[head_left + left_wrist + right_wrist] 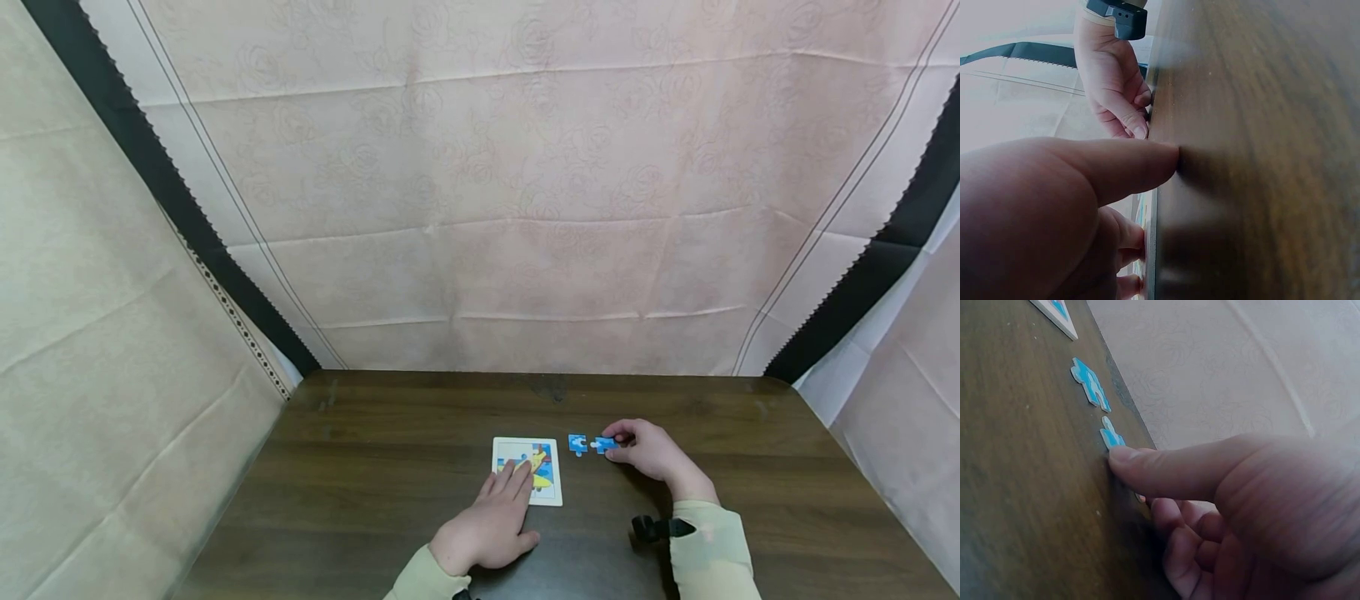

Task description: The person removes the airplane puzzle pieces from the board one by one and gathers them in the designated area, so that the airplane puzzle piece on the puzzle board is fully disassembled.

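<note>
From where I stand, the puzzle board (546,500) lies flat on the dark wood counter (375,500), low in the head view and just right of centre. The left hand (491,527) rests on its lower left part, fingers extended over the picture and holding nothing; the thumb is spread away, its tip against the counter in the left wrist view. Under those fingers, blue and yellow artwork shows inside a white border.

To the right, the right hand (648,452) has thumb and fingers clamped on a blue puzzle piece (601,445); I can't tell whether that one touches the wood. Between it and the board lies a second blue piece (576,444), apart from both. A black strap (652,528) circles the right wrist, and pale patterned cloth (525,167) fills the upper frame.
</note>
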### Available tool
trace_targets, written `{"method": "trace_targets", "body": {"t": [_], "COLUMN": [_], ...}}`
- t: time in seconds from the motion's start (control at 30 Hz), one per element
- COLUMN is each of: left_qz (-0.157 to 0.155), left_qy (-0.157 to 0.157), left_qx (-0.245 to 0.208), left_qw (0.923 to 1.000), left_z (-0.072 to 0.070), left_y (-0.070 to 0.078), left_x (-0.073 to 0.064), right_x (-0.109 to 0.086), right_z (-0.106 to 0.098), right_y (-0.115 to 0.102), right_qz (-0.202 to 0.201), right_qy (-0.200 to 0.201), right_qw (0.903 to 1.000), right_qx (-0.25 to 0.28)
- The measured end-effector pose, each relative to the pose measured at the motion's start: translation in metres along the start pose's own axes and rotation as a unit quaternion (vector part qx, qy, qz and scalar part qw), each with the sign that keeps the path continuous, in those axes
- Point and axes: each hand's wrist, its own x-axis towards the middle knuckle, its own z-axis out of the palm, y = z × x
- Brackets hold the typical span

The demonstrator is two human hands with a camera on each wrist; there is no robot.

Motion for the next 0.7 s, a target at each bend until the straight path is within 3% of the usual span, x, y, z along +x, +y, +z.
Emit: {"method": "trace_targets", "body": {"t": [0.7], "left_qz": [0.001], "left_qy": [0.005], "left_qx": [0.010], "left_qw": [0.9999], "left_z": [-0.0004], "left_y": [-0.0003], "left_x": [0.0002], "right_x": [-0.0030], "right_z": [-0.0024], "right_y": [-0.0019], "right_qz": [0.007], "right_qy": [-0.003], "right_qw": [1.0000], "right_qx": [0.004]}}
